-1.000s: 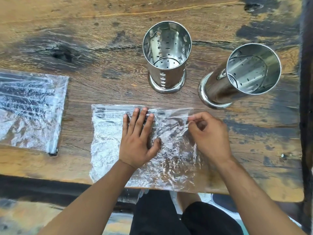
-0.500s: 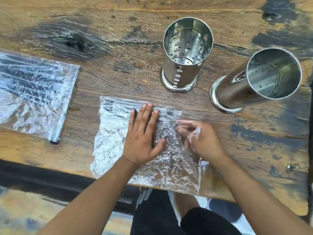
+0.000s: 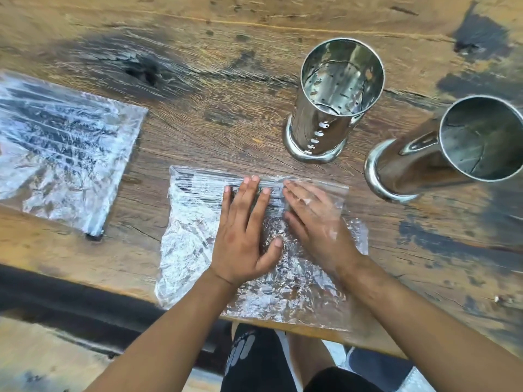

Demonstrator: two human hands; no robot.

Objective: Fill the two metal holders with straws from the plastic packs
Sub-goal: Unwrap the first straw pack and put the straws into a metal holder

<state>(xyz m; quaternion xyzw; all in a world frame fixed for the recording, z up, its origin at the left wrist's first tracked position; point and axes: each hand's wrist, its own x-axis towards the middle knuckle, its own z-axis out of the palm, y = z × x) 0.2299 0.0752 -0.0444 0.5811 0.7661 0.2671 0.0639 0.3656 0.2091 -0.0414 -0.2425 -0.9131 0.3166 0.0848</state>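
Nearest the camera, the person's dark trousers (image 3: pixel 254 363) show below the edge of the wooden bench (image 3: pixel 198 114). On the near part of the bench lies a crinkled clear plastic pack (image 3: pixel 192 239), its near edge overhanging the bench edge a little. The left hand (image 3: pixel 244 236) lies flat on top of this pack, palm down, fingers spread and extended, gripping nothing. The right hand (image 3: pixel 314 222) sits just beside it, slid inside the pack's open right end under the clear film, fingers stretched out flat toward the dark straws (image 3: pixel 203 183) bunched along the pack's far edge; it is open, and whether the fingertips touch the straws cannot be told through the film. To the left, well apart, a second plastic pack (image 3: pixel 62 148) of dark straws lies flat, partly cut off by the picture's edge. Farther back on the right stand two perforated metal holders, apart from each other, both upright with nothing inside: the left holder (image 3: pixel 331 108) beyond the hands, and the right holder (image 3: pixel 441 148) near the picture's right edge.
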